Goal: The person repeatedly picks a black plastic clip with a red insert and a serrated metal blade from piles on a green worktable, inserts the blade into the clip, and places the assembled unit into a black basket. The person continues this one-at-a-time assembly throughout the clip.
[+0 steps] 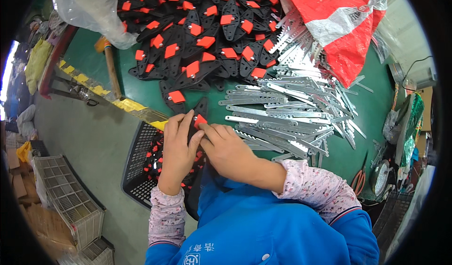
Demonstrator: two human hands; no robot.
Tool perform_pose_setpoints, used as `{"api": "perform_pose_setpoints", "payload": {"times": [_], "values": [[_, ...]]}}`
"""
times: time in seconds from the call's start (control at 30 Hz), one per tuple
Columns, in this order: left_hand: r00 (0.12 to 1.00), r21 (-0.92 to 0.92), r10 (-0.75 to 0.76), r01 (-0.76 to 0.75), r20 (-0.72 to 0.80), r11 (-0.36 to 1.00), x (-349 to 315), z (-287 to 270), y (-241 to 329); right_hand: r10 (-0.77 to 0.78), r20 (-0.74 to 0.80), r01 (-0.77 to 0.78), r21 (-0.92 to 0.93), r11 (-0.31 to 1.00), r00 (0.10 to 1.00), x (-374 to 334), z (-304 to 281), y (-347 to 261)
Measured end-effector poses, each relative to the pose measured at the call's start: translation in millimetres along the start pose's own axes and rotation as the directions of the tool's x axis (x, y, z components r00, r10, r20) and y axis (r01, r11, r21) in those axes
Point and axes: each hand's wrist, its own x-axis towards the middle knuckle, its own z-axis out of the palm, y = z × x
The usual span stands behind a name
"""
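At the near edge of the green table, both hands are closed on one black plastic part with a red square tab point(201, 120). My left hand point(178, 145) grips it from the left, its fingers along the black body and its thumb near the tab. From the right, the fingertips of my right hand point(227, 148) press at the tab's lower edge. Much of the part is covered by my fingers. Just beyond lies a similar part with a red tab point(176, 97). To the right spreads a loose pile of silver notched metal strips point(278, 112).
A large heap of black parts with red tabs point(205, 41) covers the table's far side. A hammer point(111, 67) lies at left, near a clear plastic bag point(94, 10). Below the edge stands a black basket point(136, 166). A red-and-white sack point(343, 34) and scissors point(359, 180) are at right.
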Motion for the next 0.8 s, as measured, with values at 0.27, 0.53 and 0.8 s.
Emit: {"api": "perform_pose_setpoints", "payload": {"times": [0.27,0.53,0.8], "values": [[0.998,0.145,-0.026,0.034,-0.056,0.989,8.7,10.4,9.7,0.19,-0.015,-0.19,-0.153,0.97,0.982,-24.3,-60.3,73.1],[0.995,0.023,0.052,-0.054,0.08,0.998,-14.3,-5.2,10.8,0.108,-0.017,-0.109,-0.195,0.975,0.994,-27.3,-26.0,55.9],[0.99,-0.019,0.114,-0.113,0.078,0.993,-22.5,-17.8,7.9,0.429,0.144,-0.429,0.567,0.703,0.892,-10.8,-50.2,49.5]]}}
